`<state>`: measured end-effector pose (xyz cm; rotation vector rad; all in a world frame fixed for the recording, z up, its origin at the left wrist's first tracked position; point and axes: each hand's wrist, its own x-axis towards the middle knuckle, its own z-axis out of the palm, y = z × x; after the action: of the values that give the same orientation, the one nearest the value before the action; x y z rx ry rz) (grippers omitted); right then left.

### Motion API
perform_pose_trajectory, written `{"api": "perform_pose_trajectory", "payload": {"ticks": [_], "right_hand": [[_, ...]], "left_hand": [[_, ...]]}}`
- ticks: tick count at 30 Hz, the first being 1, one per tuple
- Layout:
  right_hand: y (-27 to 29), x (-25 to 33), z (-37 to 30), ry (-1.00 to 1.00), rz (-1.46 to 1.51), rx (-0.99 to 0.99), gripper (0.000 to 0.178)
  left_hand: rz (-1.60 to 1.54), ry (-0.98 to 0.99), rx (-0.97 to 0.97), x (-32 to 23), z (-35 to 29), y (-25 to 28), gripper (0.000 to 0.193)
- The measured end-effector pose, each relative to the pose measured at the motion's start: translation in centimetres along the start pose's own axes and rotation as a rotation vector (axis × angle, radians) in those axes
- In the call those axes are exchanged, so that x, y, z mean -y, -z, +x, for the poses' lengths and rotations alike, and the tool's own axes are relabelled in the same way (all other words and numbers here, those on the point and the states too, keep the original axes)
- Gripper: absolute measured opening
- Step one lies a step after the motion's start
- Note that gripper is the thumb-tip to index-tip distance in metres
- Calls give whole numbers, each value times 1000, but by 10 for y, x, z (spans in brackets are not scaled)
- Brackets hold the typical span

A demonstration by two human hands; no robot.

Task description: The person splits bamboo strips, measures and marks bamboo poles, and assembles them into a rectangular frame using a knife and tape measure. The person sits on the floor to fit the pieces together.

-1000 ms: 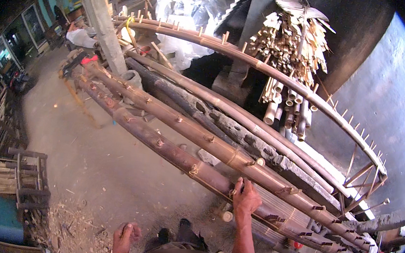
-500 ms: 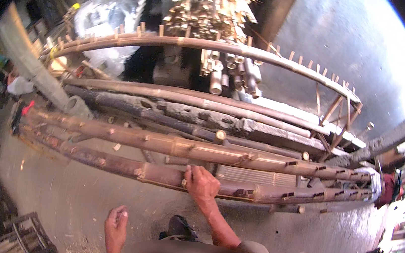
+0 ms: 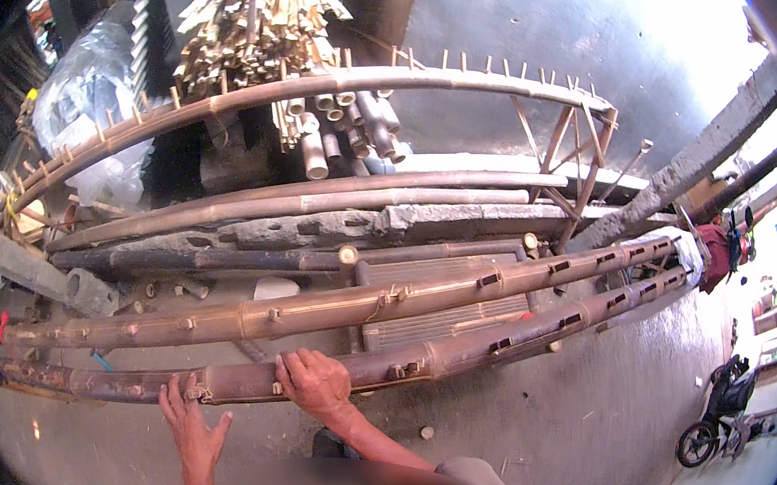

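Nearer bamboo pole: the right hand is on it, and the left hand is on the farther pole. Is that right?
Not quite: the left hand isn't at the farther bamboo pole. The head view shows it at the nearer bamboo pole too. The right hand is on the nearer one, as you say.

2 bamboo poles [image 3: 379, 366] lie before a bamboo rail [image 3: 359, 77], a motorbike [image 3: 726, 406] right, plastic sheeting [image 3: 93, 103] behind left.

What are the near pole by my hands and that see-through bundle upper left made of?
The near pole looks like bamboo, brown and smooth with a sheen: node-like rings cross it. The see-through bundle is probably thin, glossy plastic, being wrinkled and catching light.
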<state>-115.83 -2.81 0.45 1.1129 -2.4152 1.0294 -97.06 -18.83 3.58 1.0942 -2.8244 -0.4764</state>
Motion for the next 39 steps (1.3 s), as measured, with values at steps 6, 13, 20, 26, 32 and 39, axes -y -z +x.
{"api": "perform_pose_trajectory", "payload": {"ticks": [6,13,20,26,32,39], "right_hand": [[-2,0,-2,-6,-11,16,23],[1,0,-1,-1,-8,24,19],[-1,2,-1,-5,-30,20,24],[-1,2,0,-21,-31,20,20],[0,3,0,-6,-27,32,18],[1,2,0,2,-27,22,18]], "left_hand": [[73,-22,-99,9,5,-25,99],[124,-37,-156,14,6,-37,103],[170,-32,-155,16,6,-43,108],[179,-45,-157,12,6,-40,107],[148,-15,-134,10,4,-39,108],[104,-26,-133,8,4,-37,111]]}}
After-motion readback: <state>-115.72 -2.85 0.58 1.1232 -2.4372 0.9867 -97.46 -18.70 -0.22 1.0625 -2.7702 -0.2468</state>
